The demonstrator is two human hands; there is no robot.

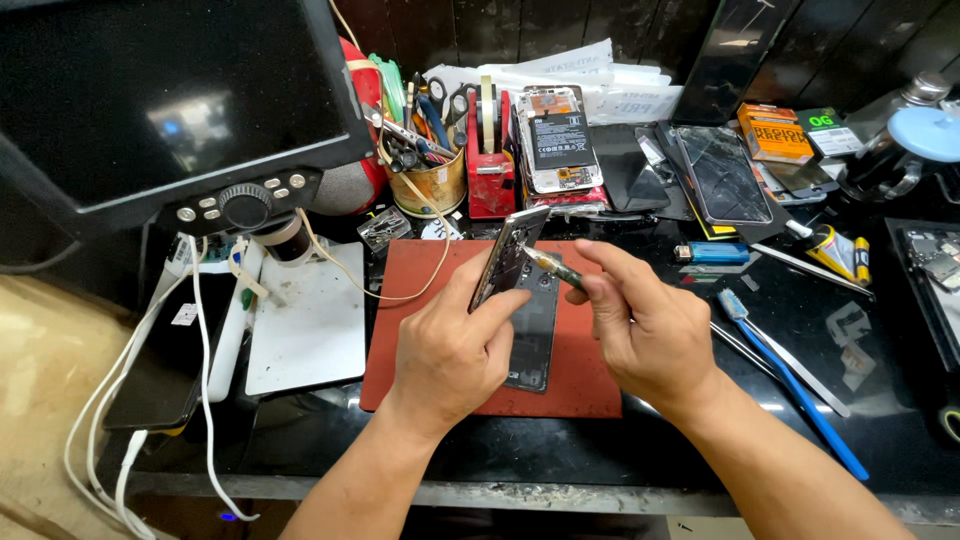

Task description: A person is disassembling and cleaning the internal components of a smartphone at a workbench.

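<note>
The phone (508, 258), a thin dark slab, stands tilted on edge above the red mat (580, 385) on the counter (700, 440). The left hand (455, 345) grips it by its edges. The right hand (645, 325) pinches a small tool (548, 264), tip touching the phone.

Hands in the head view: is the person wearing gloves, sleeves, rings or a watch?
No. The left hand and right hand are bare, with no gloves, and no rings or watch that I can see. Both forearms are uncovered to the frame's bottom edge; no sleeve shows. Nails are short.
</note>
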